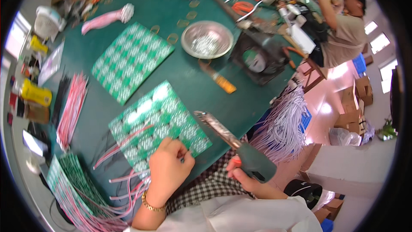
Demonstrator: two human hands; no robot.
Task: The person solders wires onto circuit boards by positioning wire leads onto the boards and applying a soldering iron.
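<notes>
My right hand (243, 177) holds a large soldering iron by its thick dark green handle (257, 163); its metal barrel (221, 129) points up and left. My left hand (171, 165), fingers pinched together, is over the lower part of a green circuit board panel (156, 107) printed with repeated round patterns. What those fingers hold is hidden. Red and black wires (122, 145) lie across the panel's left side, and more pink and white wires (133, 184) trail beside my left wrist. Farther away lies a second green panel (131, 62).
A metal bowl (207, 39), orange-handled knife (221, 80) and dark stand (257, 58) are beyond the panels. Wire bundles (71, 111) and wired boards (71, 180) line the left. White cables (281, 124) hang right of the table. Another person (343, 34) is at far right.
</notes>
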